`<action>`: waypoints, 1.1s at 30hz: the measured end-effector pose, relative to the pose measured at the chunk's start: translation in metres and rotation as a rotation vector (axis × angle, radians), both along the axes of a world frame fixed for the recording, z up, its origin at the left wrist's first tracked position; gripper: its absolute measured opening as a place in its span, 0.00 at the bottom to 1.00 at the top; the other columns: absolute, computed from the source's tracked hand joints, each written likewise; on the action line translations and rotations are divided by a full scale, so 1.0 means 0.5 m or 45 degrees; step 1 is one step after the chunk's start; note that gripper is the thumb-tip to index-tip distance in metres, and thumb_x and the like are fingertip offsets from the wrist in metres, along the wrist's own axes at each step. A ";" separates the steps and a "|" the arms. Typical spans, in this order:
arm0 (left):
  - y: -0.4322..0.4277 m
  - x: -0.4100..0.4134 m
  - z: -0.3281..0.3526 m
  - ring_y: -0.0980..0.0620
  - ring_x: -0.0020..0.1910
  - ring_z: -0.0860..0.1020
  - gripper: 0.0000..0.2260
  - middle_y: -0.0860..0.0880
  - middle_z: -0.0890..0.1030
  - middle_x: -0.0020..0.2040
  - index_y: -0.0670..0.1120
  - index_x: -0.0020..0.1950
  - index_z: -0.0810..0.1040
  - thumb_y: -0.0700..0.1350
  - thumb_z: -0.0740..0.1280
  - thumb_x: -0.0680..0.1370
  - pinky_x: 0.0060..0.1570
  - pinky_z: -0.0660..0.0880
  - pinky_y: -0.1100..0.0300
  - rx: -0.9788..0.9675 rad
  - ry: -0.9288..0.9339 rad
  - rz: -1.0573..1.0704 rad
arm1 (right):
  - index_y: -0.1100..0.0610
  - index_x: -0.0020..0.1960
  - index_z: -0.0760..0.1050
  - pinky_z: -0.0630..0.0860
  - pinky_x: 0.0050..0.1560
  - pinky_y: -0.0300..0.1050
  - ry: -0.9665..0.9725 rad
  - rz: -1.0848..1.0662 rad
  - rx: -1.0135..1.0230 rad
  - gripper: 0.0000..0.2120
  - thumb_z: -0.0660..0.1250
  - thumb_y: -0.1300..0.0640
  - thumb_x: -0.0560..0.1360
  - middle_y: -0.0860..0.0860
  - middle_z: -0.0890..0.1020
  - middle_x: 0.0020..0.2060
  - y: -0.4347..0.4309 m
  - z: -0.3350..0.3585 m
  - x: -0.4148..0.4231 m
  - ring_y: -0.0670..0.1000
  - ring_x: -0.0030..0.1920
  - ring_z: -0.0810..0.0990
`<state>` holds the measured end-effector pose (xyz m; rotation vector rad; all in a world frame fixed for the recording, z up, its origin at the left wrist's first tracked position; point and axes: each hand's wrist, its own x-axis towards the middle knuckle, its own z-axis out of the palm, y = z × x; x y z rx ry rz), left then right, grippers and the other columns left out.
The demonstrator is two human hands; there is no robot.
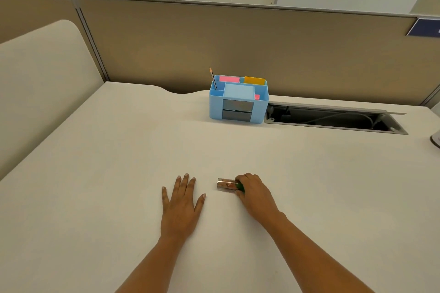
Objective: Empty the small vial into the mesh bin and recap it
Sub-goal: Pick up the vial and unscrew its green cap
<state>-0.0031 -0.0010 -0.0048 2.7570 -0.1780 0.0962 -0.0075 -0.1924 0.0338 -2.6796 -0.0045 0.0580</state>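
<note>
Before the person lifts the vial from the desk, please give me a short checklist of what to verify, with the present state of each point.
1. Right hand closed on the vial's green cap: ok.
2. Vial lying on its side on the desk: ok.
3. Cap on the vial: ok.
4. Left hand free, flat on the desk: ok.
5. Mesh bin in sight: not ok; only a blue organizer shows.
6. Vial has contents: cannot tell.

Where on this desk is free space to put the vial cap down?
Free: the wide strip between the hands and the blue organizer, and the desk beyond the flat left hand. Crowded: around the vial, where the right hand grips its green cap, and near the open cable tray.
</note>
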 end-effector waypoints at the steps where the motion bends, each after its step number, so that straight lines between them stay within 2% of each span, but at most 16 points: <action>1: 0.000 0.000 0.001 0.53 0.76 0.49 0.25 0.52 0.54 0.77 0.50 0.74 0.55 0.56 0.52 0.79 0.74 0.41 0.46 0.005 -0.001 0.000 | 0.58 0.61 0.70 0.71 0.54 0.48 0.004 0.001 0.013 0.14 0.58 0.59 0.77 0.54 0.76 0.58 0.001 0.002 0.001 0.54 0.58 0.71; 5: 0.000 -0.001 0.005 0.53 0.76 0.48 0.25 0.52 0.53 0.77 0.50 0.75 0.54 0.56 0.52 0.79 0.74 0.40 0.46 -0.005 0.028 -0.012 | 0.58 0.59 0.72 0.69 0.54 0.44 0.008 -0.041 0.142 0.13 0.61 0.60 0.75 0.55 0.76 0.55 0.009 0.011 -0.002 0.54 0.56 0.72; 10: 0.000 0.000 0.013 0.54 0.76 0.48 0.23 0.52 0.54 0.77 0.51 0.74 0.57 0.55 0.53 0.80 0.73 0.38 0.47 -0.067 0.084 -0.047 | 0.59 0.58 0.74 0.63 0.47 0.35 -0.030 -0.088 0.312 0.14 0.65 0.58 0.73 0.54 0.74 0.53 0.019 0.019 -0.018 0.52 0.52 0.73; 14: -0.009 -0.015 0.026 0.55 0.76 0.50 0.25 0.52 0.57 0.76 0.50 0.74 0.55 0.52 0.58 0.79 0.74 0.40 0.50 -0.126 0.041 -0.242 | 0.57 0.58 0.74 0.67 0.48 0.35 -0.068 -0.139 0.455 0.17 0.70 0.57 0.70 0.52 0.77 0.52 0.025 0.031 -0.037 0.49 0.49 0.74; 18: -0.035 -0.046 0.062 0.51 0.75 0.55 0.28 0.50 0.61 0.74 0.47 0.73 0.58 0.48 0.65 0.76 0.73 0.45 0.52 -0.307 -0.133 -0.363 | 0.55 0.50 0.73 0.71 0.39 0.30 -0.096 -0.198 0.666 0.16 0.75 0.56 0.66 0.49 0.78 0.44 0.039 0.052 -0.065 0.47 0.43 0.76; 21: -0.052 -0.066 0.089 0.53 0.75 0.54 0.25 0.51 0.62 0.74 0.47 0.72 0.61 0.48 0.64 0.77 0.73 0.46 0.54 -0.306 -0.215 -0.425 | 0.53 0.44 0.71 0.73 0.37 0.29 -0.119 -0.236 0.812 0.14 0.75 0.53 0.65 0.47 0.78 0.40 0.051 0.068 -0.090 0.44 0.41 0.77; 23: -0.058 -0.078 0.103 0.55 0.73 0.61 0.20 0.52 0.67 0.72 0.48 0.69 0.66 0.48 0.63 0.77 0.74 0.45 0.57 -0.274 -0.213 -0.449 | 0.52 0.42 0.72 0.74 0.37 0.29 -0.132 -0.276 0.886 0.13 0.74 0.51 0.65 0.44 0.79 0.38 0.057 0.081 -0.107 0.42 0.40 0.77; 25: -0.063 -0.091 0.116 0.58 0.61 0.74 0.14 0.53 0.76 0.63 0.48 0.63 0.72 0.47 0.63 0.77 0.74 0.48 0.60 -0.365 -0.187 -0.427 | 0.52 0.42 0.74 0.75 0.38 0.30 -0.140 -0.296 0.929 0.10 0.74 0.51 0.66 0.45 0.80 0.37 0.061 0.096 -0.122 0.42 0.40 0.78; 26: -0.066 -0.099 0.126 0.61 0.52 0.77 0.11 0.54 0.79 0.56 0.48 0.59 0.74 0.47 0.64 0.77 0.72 0.55 0.63 -0.455 -0.173 -0.405 | 0.52 0.42 0.75 0.75 0.38 0.30 -0.145 -0.305 0.960 0.09 0.73 0.51 0.67 0.45 0.80 0.38 0.062 0.103 -0.129 0.43 0.40 0.78; 27: -0.069 -0.107 0.136 0.63 0.44 0.77 0.08 0.56 0.80 0.49 0.49 0.55 0.75 0.46 0.64 0.77 0.66 0.64 0.67 -0.554 -0.158 -0.378 | 0.52 0.43 0.76 0.75 0.38 0.29 -0.148 -0.316 1.003 0.08 0.73 0.51 0.68 0.45 0.81 0.38 0.062 0.111 -0.136 0.42 0.41 0.79; 28: -0.073 -0.115 0.144 0.64 0.40 0.76 0.04 0.58 0.79 0.43 0.51 0.51 0.74 0.46 0.65 0.76 0.55 0.70 0.72 -0.643 -0.131 -0.354 | 0.52 0.43 0.76 0.75 0.38 0.29 -0.151 -0.331 1.058 0.08 0.72 0.51 0.68 0.46 0.81 0.39 0.063 0.117 -0.143 0.41 0.41 0.79; 29: -0.077 -0.125 0.154 0.63 0.38 0.75 0.02 0.59 0.78 0.39 0.52 0.48 0.73 0.46 0.64 0.77 0.44 0.71 0.74 -0.721 -0.089 -0.333 | 0.51 0.44 0.77 0.75 0.39 0.28 -0.156 -0.341 1.115 0.07 0.72 0.51 0.68 0.46 0.82 0.40 0.064 0.123 -0.151 0.40 0.42 0.80; 30: -0.082 -0.134 0.164 0.62 0.38 0.75 0.02 0.59 0.77 0.38 0.54 0.46 0.72 0.46 0.63 0.77 0.38 0.71 0.73 -0.798 -0.044 -0.310 | 0.50 0.44 0.77 0.75 0.39 0.27 -0.161 -0.351 1.166 0.06 0.72 0.51 0.69 0.46 0.83 0.41 0.066 0.129 -0.158 0.39 0.42 0.80; 33: -0.099 -0.160 0.187 0.59 0.37 0.76 0.07 0.55 0.78 0.37 0.57 0.43 0.70 0.46 0.60 0.79 0.37 0.73 0.69 -1.000 0.073 -0.276 | 0.49 0.47 0.78 0.74 0.37 0.26 -0.168 -0.392 1.303 0.06 0.69 0.52 0.70 0.46 0.83 0.45 0.074 0.145 -0.180 0.36 0.43 0.79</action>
